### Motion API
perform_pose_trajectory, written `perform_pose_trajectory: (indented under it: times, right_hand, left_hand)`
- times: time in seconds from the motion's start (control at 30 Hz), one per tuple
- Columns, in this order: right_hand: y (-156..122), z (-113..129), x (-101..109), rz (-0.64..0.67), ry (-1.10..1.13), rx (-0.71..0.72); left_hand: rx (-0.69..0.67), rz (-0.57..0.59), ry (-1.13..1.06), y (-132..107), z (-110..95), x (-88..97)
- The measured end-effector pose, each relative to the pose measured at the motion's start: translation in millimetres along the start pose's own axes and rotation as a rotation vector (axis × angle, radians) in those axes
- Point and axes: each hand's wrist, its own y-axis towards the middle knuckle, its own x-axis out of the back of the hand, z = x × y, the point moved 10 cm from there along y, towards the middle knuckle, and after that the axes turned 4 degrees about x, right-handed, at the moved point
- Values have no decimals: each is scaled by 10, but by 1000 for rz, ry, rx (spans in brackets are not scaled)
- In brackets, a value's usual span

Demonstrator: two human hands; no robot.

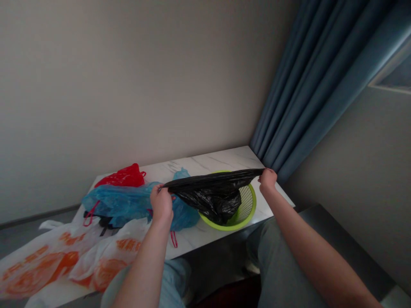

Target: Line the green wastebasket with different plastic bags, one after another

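A black plastic bag (212, 192) is stretched taut between my two hands, its top edge drawn into a nearly straight line. At its left end my left hand (161, 200) is closed on the edge. My right hand (267, 179) grips the opposite end, a little higher. The lower part of the bag hangs down into a lime-green mesh basket (248, 205) and hides part of its inside. The basket stands on a white marble-patterned table (221, 159).
Blue plastic bags (120, 199) with red ties lie left of the basket, near a red bag (123, 176). White bags with orange print (48, 256) cover the table's left end. A blue curtain (308, 85) hangs at the right, and a wall (154, 85) stands behind.
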Motion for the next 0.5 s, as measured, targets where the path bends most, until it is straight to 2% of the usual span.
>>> perform_pose_trajectory:
  times: [0.13,0.27,0.33,0.4,0.5]
  right_hand:
    - [-25,85,-47,11,67,15]
    - [-120,236,-237,178,215,27]
    - [-211,352,-355,306,303,42]
    - [-310,456,-454,435,372,46]
    - [-380,472,-533,545,400,1]
  left_hand:
    - [-134,62,-190,-66,-157,-125]
    - [-156,188,-362,-234,-247,-273]
    - [-156,229,-337,-320,-245,-331]
    - [-188,212,-255,-371,-226,-341]
    - [-189,186,-141,-356,-122,-365]
